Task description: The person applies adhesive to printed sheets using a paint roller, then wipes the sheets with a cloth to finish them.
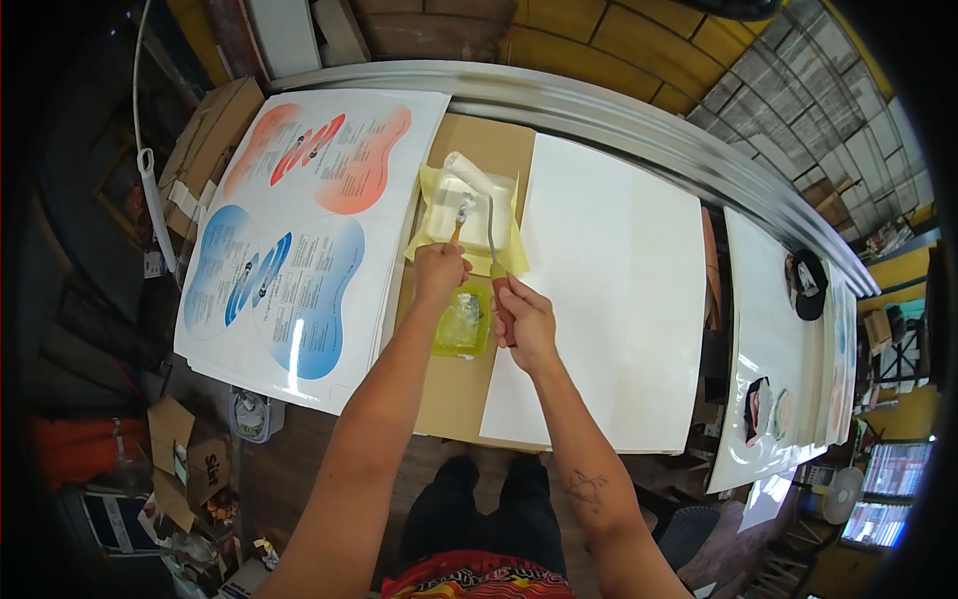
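My right hand (527, 324) is closed around the handle of a paint roller (467, 173). Its white sleeve rests at the far edge of a white tray (446, 228) lined about with yellow paper (427, 190). In my left hand (441, 270) is a small tool with a yellowish handle (457, 232), probably a paintbrush; its tip, smeared with white, is over the tray. Just below both hands lies a lime-green shallow container (461, 344) with whitish residue inside. Tray and container stand on a strip of brown cardboard (424, 394).
Left of the cardboard is a stack of printed sheets (339, 225) with red and blue shapes. A large blank white sheet (609, 299) lies to the right. Metal profiles (599, 115) run along the back. A second table (768, 339) stands further right, cardboard boxes (205, 130) at left.
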Motion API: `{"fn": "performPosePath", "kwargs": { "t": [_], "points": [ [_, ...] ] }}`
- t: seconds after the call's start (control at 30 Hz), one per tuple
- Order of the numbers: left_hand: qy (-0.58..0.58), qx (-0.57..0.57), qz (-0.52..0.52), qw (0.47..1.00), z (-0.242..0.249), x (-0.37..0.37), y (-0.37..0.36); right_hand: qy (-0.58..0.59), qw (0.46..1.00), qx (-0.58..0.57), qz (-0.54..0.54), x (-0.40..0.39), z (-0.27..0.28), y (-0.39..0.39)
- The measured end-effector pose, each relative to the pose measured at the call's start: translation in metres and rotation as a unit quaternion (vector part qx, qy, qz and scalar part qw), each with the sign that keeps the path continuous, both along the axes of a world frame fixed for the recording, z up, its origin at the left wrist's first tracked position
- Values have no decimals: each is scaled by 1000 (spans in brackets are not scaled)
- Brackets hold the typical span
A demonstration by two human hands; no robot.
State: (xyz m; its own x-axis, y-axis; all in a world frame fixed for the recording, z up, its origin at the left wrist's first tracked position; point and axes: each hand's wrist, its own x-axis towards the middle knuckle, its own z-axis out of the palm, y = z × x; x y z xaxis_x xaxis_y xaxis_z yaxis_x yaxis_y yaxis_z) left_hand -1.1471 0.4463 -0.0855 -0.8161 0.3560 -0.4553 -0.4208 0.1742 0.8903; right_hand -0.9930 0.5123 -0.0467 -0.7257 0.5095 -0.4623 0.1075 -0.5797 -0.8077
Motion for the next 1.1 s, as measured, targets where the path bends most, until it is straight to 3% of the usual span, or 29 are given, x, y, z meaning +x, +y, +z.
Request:
{"fn": "performPosePath", "kwargs": {
  "t": [0.27, 0.4, 0.5, 0.57, 0.63, 0.73, 0.83, 1.03, 1.1],
  "points": [
    [-64, 83, 73, 992, 0, -17, 10, -68, 994, 87, 12, 14, -25, -13],
    [-72, 44, 63, 994, 0, -32, 4, -84, 990, 110, 21, 29, -20, -10],
    [-26, -43, 17, 999, -6, -26, -3, -22, 981, 194, -18, 34, -19, -19],
    [1, -99, -23, 995, -8, -26, -7, 10, 919, 394, -22, 37, -56, -10],
    [45, -126, -49, 990, -1, -27, -12, 24, 869, 494, -25, 42, -76, -5],
    [89, -129, -58, 986, -4, -35, -24, -6, 893, 450, -14, 63, -75, -8],
    [111, -133, -49, 984, -11, -42, -41, -76, 953, 294, 17, 105, -39, -32],
    [96, -130, -57, 985, 4, -49, -63, -68, 869, 488, 50, 168, -73, -103],
    [120, -163, -59, 977, 15, -44, -66, -97, 856, 502, 77, 167, -73, -114]
  ]
}}
